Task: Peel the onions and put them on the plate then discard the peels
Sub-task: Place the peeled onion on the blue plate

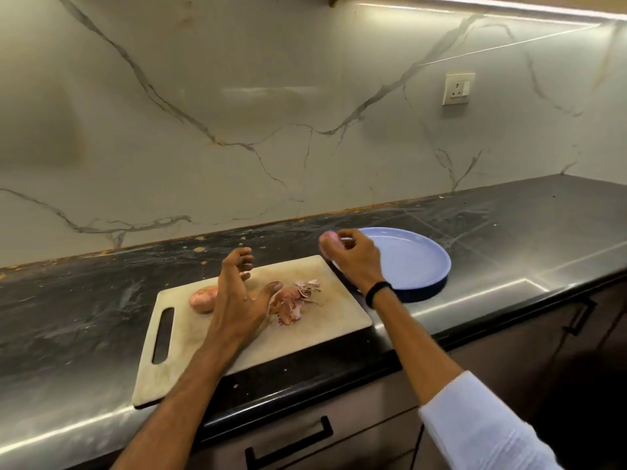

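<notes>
Head view shows a white board (325, 320) and, just to its right, a blue plate (417, 259). The right hand (353, 259) curls round a peeled onion (327, 238) at the plate's left rim; the plate lies just right of it. The left hand (237, 296) is open, holding nothing, above the board beside a second onion (202, 298) and peels (295, 300).

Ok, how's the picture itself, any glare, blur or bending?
Head view: the strip light up top throws bright streaks on the counter; the wide lens bows the counter's edge; the right hand and its onion look slightly smeared; the whole frame is soft.
</notes>
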Demonstrator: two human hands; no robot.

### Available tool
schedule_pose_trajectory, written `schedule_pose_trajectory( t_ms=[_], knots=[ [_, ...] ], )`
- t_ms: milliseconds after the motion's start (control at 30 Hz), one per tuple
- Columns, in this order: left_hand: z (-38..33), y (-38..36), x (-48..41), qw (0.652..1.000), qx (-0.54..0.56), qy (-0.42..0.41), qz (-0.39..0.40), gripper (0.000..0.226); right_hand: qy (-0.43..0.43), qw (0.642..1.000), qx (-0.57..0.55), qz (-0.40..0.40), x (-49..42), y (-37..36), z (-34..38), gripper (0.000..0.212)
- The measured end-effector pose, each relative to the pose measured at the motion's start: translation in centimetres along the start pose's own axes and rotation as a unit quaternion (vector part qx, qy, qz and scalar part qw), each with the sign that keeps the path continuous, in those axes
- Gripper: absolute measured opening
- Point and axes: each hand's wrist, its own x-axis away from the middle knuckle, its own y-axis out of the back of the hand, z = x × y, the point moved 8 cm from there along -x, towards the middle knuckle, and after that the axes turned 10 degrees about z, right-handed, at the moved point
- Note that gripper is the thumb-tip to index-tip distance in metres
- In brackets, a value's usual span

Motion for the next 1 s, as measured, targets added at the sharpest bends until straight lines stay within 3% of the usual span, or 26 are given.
schedule_pose_trajectory(
  t_ms=[100, 267, 467, 533, 633, 700, 800, 900, 1000],
  knots=[
    [0.5, 0.2, 0.1, 1.0, -0.001, 0.019, -0.009, 0.07, -0.057, 0.992, 0.109, -0.017, -2.7, 2.4, -2.1, 0.048],
    [1.0, 0.4, 0.1, 0.998, -0.047, 0.009, -0.027, 0.058, -0.11, 0.962, 0.247, 0.034, -4.9, 1.0, -4.7, 0.035],
    [0.4, 1.9, 0.4, 0.991, -0.085, 0.018, -0.097, 0.047, -0.166, 0.937, 0.306, 0.042, -5.0, -0.4, -5.0, 0.055],
    [0.5, 2.9, 0.5, 0.987, -0.079, 0.033, -0.133, 0.047, -0.154, 0.935, 0.318, 0.019, -4.7, -0.4, -3.6, 0.057],
    [1.0, 5.2, 1.0, 0.969, -0.054, 0.075, -0.228, 0.042, -0.048, 0.961, 0.272, -0.013, -3.9, -1.7, 0.6, 0.04],
    [1.5, 6.4, 1.5, 0.953, -0.044, 0.109, -0.281, 0.039, 0.015, 0.974, 0.224, 0.042, -3.6, -4.1, 2.9, 0.025],
    [2.2, 6.9, 1.9, 0.939, -0.031, 0.146, -0.311, 0.037, 0.085, 0.955, 0.213, 0.188, -2.9, -9.3, 5.5, 0.022],
    [2.4, 7.0, 2.0, 0.937, -0.037, 0.15, -0.312, 0.037, 0.116, 0.911, 0.236, 0.319, -2.0, -14.5, 6.8, 0.039],
    [2.5, 6.9, 2.0, 0.938, -0.06, 0.153, -0.306, 0.038, 0.134, 0.862, 0.283, 0.398, -1.3, -18.3, 7.5, 0.062]
  ],
)
